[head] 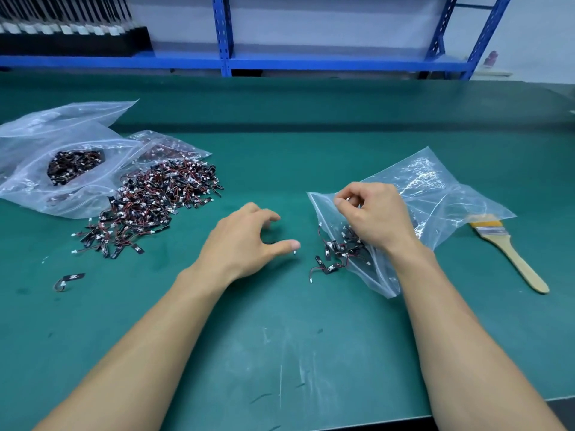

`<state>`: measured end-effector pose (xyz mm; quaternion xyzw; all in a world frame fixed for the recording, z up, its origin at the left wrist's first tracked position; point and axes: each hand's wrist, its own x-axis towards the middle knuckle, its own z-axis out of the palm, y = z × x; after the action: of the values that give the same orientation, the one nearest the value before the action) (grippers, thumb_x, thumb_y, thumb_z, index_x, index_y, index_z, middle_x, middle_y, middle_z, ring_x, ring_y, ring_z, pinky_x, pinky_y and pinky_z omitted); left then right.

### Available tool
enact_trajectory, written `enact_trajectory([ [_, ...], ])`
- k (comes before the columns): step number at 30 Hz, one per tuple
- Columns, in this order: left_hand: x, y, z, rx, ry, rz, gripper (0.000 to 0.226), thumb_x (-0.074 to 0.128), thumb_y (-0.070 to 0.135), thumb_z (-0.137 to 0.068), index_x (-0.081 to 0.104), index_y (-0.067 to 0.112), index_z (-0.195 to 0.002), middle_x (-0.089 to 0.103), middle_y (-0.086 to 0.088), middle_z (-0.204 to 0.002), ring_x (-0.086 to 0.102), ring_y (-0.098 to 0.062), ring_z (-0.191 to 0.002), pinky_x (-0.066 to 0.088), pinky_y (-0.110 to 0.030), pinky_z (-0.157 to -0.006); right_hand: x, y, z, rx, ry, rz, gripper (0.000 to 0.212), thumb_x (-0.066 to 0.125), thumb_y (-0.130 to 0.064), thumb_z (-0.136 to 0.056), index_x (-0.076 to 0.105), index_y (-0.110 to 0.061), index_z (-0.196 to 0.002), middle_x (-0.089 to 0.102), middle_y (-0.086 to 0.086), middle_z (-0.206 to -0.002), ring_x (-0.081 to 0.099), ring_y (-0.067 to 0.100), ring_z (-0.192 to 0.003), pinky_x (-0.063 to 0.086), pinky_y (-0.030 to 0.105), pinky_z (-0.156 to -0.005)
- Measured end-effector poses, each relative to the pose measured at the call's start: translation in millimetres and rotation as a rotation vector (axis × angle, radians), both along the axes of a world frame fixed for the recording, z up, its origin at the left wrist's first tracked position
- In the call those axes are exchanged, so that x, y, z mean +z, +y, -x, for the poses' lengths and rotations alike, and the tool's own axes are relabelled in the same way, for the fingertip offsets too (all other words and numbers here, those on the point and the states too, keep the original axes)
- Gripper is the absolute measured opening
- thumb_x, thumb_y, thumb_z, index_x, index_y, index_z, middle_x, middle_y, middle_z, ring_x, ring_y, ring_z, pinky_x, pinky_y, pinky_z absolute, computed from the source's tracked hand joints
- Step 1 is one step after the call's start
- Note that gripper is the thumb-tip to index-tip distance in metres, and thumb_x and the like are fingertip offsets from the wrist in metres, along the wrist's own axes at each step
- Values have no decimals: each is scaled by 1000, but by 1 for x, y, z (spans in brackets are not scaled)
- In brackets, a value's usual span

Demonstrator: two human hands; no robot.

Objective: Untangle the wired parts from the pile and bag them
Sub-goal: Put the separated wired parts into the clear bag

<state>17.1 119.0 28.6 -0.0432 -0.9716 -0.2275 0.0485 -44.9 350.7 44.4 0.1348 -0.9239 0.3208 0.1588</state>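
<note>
Green bench mat [280, 337] fills the view, and the pile of wired parts [155, 203] sits on it, a black, red and white tangle. Everything gets called from that pile. Far behind the pile stands the blue shelving [224, 35]. Touching the pile on its left and lying partly over its back edge are the big plastic bags [62, 144], one with a dark clump of parts inside. Well to the right of the pile lies the clear bag [435, 197], mouth turned back toward the pile. The right hand [376, 216] is on it, thumb and forefinger pinching the bag's upper lip, the other fingers curled in. Between the pile and that bag is the left hand [245, 244], arched over the mat, fingers loosely curved, thumb stuck out with a clear gap, gripping nothing visible. Farthest right of the pile rests a wooden brush [510, 253]. A small cluster of parts [336, 250] spills at the bag's mouth. Just below the pile, to its left, lies one stray part [70, 279]. A tiny white connector [294, 252] sits right at the left thumb tip.
</note>
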Motion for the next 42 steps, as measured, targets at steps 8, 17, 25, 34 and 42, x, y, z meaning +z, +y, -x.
enact_trajectory([
  [8, -8, 40, -14, -174, -60, 35, 89, 53, 94, -56, 59, 36, -123, 46, 13, -105, 49, -11, -101, 47, -32, -84, -2, -3, 1, 7, 6, -25, 10, 67, -28, -85, 72, -27, -77, 62, -13, -59, 60, 16, -66, 54, 38, -69],
  [17, -11, 58, -11, -273, 65, 14, 16, 59, 32, -97, 70, 32, -109, 58, 5, -105, 55, -20, -99, 47, -39, -86, -4, -2, 3, 3, 16, -24, 10, 66, -27, -86, 74, -25, -80, 63, -14, -60, 61, 15, -66, 54, 39, -69],
  [25, -10, 38, -5, -266, 49, -166, 14, 77, 16, -84, 69, 26, -90, 64, 14, -77, 58, -5, -73, 48, -26, -73, -4, 1, 6, 6, 24, 12, 10, 67, -28, -85, 74, -27, -78, 61, -16, -57, 60, 9, -65, 53, 36, -67],
  [34, 1, 69, 7, 1, 6, -955, 21, 88, 10, -72, 72, 22, -78, 75, -1, -76, 70, -14, -68, 60, -29, -75, -4, 1, 9, 68, -107, 196, 20, 70, -23, -83, 69, -31, -65, 55, -17, -47, 46, 3, -47, 38, 21, -53],
  [42, -6, 91, 10, -119, 192, -661, 30, 82, 7, -78, 76, 20, -104, 76, 11, -96, 68, 4, -87, 53, -16, -86, -3, 5, 11, 28, -88, 294, 20, 70, -22, -83, 70, -29, -64, 54, -13, -46, 45, 3, -46, 37, 19, -53],
])
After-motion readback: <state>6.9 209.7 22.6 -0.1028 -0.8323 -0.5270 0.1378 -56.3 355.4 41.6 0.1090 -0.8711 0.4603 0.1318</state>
